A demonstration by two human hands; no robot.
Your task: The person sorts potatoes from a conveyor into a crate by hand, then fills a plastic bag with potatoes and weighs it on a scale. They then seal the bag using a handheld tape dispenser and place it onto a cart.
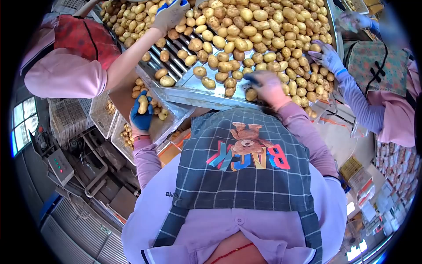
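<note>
In a blue glove, my left hand (142, 111) is closed on a potato (143, 104), held above a bin at the table's left side. My right hand (267, 87), smeared by motion, is low over the metal sorting table (187, 93) near its front edge. A single potato (251, 94) lies just below its fingers; whether the hand touches or holds anything cannot be made out. Beyond it a large heap of potatoes (263, 31) covers much of the table, and some lie on the metal rollers (171, 55) at the left.
A co-worker's gloved hand (171, 15) reaches over the potatoes from the left. Another co-worker's gloved hand (327, 57) touches the heap's right side. Crates (102, 110) with potatoes stand lower left. A control box (60, 166) is farther left.
</note>
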